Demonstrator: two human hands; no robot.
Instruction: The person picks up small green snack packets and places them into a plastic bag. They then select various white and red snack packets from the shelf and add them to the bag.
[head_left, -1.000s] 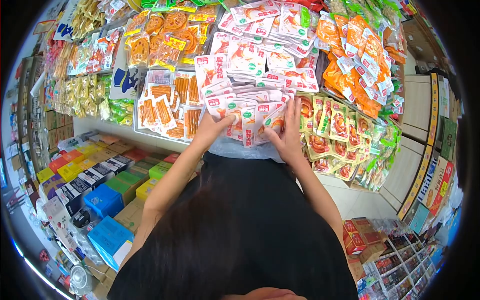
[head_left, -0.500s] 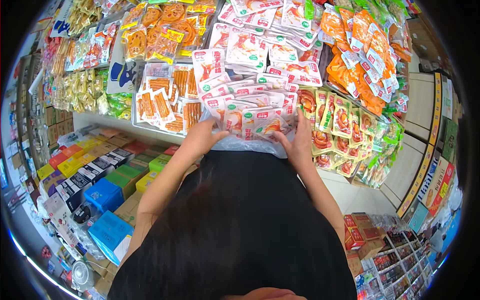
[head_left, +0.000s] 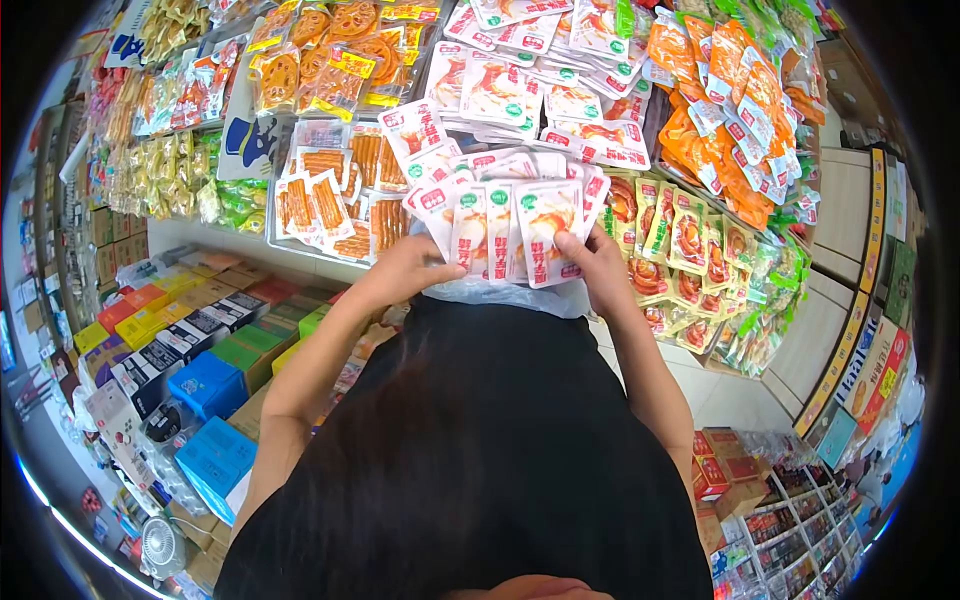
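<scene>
White snack packets (head_left: 498,232) with red lettering and green round marks stand fanned out in front of my body. A clear plastic bag (head_left: 500,294) lies beneath them, its crumpled edge showing along the bottom. My left hand (head_left: 405,272) grips the lower left of the bunch, thumb in front, the other fingers partly hidden behind. On the right, my right hand (head_left: 604,270) pinches the front packet (head_left: 550,225), with its thumb on the face and fingers behind. More packets of the same kind (head_left: 495,92) are heaped just beyond.
Left of the bunch is a tray of brown stick snacks (head_left: 325,205). Orange packets (head_left: 735,115) and yellow-edged packets (head_left: 690,245) lie to the right. Lotus-root packs (head_left: 350,60) sit at the back. Coloured boxes (head_left: 210,385) stand lower left.
The packets now stand clear of the bag's film that covered their front and are fanned more neatly. My right thumb has moved up onto the front packet.
</scene>
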